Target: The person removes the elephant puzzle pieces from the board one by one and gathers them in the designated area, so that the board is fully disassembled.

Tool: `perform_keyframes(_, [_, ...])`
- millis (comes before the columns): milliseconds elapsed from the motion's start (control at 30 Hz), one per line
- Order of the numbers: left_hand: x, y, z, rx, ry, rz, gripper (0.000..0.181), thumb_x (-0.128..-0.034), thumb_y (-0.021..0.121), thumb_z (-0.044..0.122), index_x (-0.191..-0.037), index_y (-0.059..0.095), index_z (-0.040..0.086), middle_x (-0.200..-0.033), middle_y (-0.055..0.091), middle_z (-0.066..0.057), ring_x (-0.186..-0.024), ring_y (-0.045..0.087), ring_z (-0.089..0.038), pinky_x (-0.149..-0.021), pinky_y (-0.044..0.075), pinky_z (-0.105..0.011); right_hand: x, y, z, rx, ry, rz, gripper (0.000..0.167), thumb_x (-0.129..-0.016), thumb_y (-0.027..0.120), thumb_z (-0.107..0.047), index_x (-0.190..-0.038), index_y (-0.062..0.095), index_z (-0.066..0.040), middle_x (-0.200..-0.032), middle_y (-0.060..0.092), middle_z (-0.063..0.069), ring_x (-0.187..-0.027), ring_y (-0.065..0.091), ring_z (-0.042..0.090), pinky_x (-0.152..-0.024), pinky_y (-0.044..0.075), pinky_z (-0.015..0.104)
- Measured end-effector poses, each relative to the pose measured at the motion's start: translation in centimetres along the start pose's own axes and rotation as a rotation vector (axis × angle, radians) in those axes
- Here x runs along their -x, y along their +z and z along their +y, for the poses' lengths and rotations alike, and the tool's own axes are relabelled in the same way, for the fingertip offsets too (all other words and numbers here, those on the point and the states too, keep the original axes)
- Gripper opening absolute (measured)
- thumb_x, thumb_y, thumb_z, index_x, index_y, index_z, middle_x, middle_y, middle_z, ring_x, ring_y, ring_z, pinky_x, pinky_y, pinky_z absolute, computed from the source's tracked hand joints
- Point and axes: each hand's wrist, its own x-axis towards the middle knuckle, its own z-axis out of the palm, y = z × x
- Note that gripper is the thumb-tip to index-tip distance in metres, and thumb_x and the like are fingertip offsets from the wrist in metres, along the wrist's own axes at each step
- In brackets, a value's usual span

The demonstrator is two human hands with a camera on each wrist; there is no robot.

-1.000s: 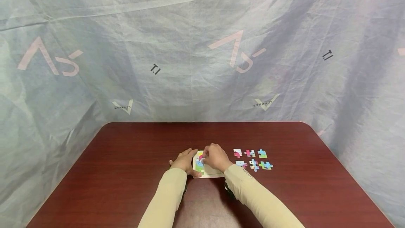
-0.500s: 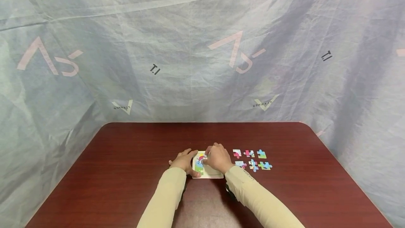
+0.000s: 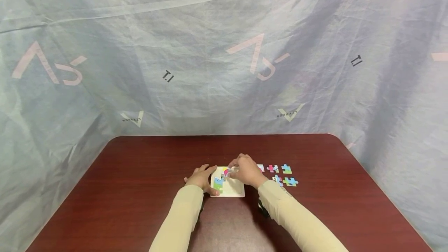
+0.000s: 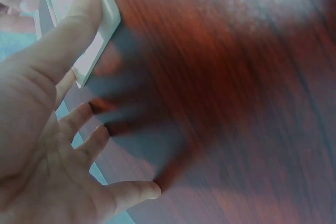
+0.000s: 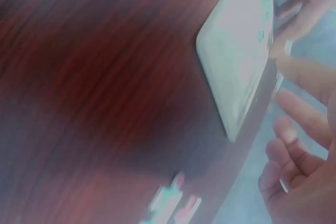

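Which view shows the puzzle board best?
The head view: it shows most of the puzzle board, though the left hand and right hand cover parts. Left wrist shows just one end; right wrist, a blurred portion cut off at the top.

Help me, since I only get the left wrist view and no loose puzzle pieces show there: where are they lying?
Observer: The head view shows loose pieces on the table, to the right of the board.
Operator: Are they heaped or laid out?
Observer: Laid out in two rows, with three showing in the far row and two in the near one; the right hand and its sleeve may hide more.
Operator: Is anything set in the board?
Observer: Yes, blue and green puzzle parts lie along its left side, next to the left hand.
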Motion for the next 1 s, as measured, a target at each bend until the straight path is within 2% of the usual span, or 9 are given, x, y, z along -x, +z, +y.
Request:
perform_keyframes(233, [0.3,-0.1,-0.2,0.021,0.006,0.006,0.090,-0.0754,0.093,0.020,-0.153,0.048,0.014,-0.158,0.038,-0.017,-0.145,0.033,-0.041,-0.105,0.023,-0.080,1.0,-1.4,1.2,0.018,-0.020,-0.061,0.019,-0.086,0.084,-0.018,-0.104,0.080,-0.012,-0.098,0.062,0.005,-0.097,0.053,0.022,-0.078,0.049,0.039])
perform_keyframes(400, [0.4,0.1,-0.2,0.026,0.020,0.009,0.090,-0.0753,0.093,0.020,-0.153,0.048,0.013,-0.158,0.037,-0.018,-0.145,0.033,-0.042,-0.104,0.023,-0.081,2.1,-2.4,2.1,0.025,-0.021,-0.066,0.018,-0.086,0.084,-0.017,-0.103,0.080,-0.013,-0.099,0.062,0.004,-0.100,0.053,0.022,-0.084,0.050,0.042])
perform_keyframes(567, [0.3,0.2,-0.3,0.019,0.021,0.005,0.090,-0.0751,0.093,0.019,-0.153,0.047,0.014,-0.158,0.037,-0.018,-0.146,0.032,-0.042,-0.104,0.023,-0.081,3.1,-3.5,2.8,0.023,0.000,-0.073,0.020,-0.085,0.085,-0.018,-0.104,0.080,-0.014,-0.099,0.060,-0.001,-0.100,0.052,0.020,-0.081,0.050,0.039])
perform_keyframes(700, [0.1,0.2,-0.5,0.017,0.020,-0.004,0.091,-0.0751,0.093,0.020,-0.153,0.046,0.014,-0.159,0.036,-0.018,-0.146,0.032,-0.042,-0.103,0.022,-0.082,3.8,-4.3,3.3,0.021,-0.002,-0.078,0.021,-0.084,0.086,-0.021,-0.104,0.081,-0.015,-0.100,0.061,0.003,-0.100,0.053,0.025,-0.079,0.049,0.038])
perform_keyframes(1000, [0.2,0.2,-0.5,0.026,0.031,-0.011,0.090,-0.0759,0.092,0.019,-0.153,0.046,0.013,-0.159,0.035,-0.019,-0.146,0.031,-0.043,-0.104,0.021,-0.082,5.8,-5.5,5.2,0.034,-0.020,-0.081,0.021,-0.082,0.087,-0.022,-0.101,0.081,-0.017,-0.103,0.059,0.001,-0.103,0.053,0.026,-0.082,0.049,0.043])
